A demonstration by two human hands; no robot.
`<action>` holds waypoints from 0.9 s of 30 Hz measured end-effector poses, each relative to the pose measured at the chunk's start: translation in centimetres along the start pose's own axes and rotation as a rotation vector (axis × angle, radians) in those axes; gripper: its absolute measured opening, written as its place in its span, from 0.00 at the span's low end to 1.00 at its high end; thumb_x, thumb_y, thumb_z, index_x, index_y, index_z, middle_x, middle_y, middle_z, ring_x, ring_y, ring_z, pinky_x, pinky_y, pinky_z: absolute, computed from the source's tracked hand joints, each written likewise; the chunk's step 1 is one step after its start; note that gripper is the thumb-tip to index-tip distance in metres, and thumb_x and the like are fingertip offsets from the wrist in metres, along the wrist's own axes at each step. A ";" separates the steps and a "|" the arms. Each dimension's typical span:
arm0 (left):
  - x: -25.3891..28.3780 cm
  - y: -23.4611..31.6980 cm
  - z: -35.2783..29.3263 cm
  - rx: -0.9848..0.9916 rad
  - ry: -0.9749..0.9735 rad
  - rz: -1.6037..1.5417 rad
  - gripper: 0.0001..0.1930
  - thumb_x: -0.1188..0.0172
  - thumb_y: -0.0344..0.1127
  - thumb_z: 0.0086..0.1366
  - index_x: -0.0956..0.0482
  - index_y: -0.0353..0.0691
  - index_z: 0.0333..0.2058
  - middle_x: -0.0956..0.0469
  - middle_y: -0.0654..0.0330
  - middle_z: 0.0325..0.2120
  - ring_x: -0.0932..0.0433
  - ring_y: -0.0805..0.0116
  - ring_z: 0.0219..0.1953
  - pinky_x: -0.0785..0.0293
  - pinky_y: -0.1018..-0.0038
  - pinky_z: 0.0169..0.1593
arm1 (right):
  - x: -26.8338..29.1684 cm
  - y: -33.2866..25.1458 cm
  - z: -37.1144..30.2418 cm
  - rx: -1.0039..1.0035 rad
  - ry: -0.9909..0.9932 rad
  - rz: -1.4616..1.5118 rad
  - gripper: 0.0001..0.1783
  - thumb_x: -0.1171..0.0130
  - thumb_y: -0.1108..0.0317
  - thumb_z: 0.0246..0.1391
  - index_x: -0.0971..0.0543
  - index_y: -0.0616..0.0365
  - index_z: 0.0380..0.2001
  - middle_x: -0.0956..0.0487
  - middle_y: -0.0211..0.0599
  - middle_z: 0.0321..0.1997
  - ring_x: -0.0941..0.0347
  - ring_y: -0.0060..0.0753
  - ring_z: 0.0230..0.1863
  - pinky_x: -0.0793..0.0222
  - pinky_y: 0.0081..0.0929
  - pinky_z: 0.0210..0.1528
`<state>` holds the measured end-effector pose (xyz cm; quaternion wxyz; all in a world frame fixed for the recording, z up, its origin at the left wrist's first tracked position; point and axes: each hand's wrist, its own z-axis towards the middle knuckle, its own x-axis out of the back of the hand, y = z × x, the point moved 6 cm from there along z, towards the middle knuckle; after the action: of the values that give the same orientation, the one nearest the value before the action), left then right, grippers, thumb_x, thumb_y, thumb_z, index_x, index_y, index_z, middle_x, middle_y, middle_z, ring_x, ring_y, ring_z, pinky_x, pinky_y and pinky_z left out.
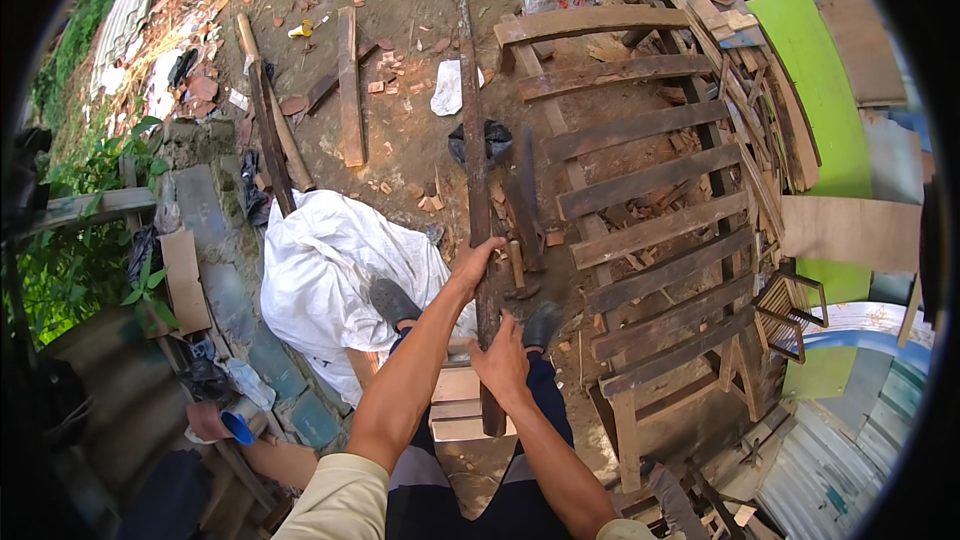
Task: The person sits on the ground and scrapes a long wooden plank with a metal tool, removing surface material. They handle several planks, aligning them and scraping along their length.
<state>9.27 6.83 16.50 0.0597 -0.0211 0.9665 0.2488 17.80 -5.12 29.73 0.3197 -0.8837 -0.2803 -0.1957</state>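
Note:
A long, dark, rough wooden beam (478, 160) runs away from me, from between my legs far out over the dirt ground. My left hand (473, 266) grips it from the left, thumb lying across the top. Closer to me, my right hand (502, 354) is closed around the beam's lower side edge, its fingers partly hidden. The near end stands over a small wooden stool or crate with pale slats (458, 405). Just right of my left hand lies a hammer (517, 270) with a wooden handle, next to a dark board (524, 228).
A slatted wooden frame (655, 150) stands at right, before a pile of boards (775, 120). A white sack (340, 260) lies left by my foot. Loose planks (350, 90), a black plastic bag (482, 143) and wood scraps litter the ground. A low block wall (245, 290) borders the left.

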 end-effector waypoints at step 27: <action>4.1 7.0 0.8 -0.253 0.143 0.327 0.52 0.43 0.71 0.63 0.42 0.28 0.68 0.34 0.39 0.64 0.33 0.48 0.65 0.39 0.60 0.67 | -3.7 0.1 12.8 -0.150 -0.116 0.225 0.52 0.30 0.49 0.39 0.35 0.61 0.66 0.22 0.58 0.57 0.25 0.57 0.59 0.31 0.43 0.62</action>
<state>4.75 13.34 18.63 -0.0530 0.1109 0.9200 0.3722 17.17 2.10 18.60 0.2558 -0.9407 -0.1823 -0.1278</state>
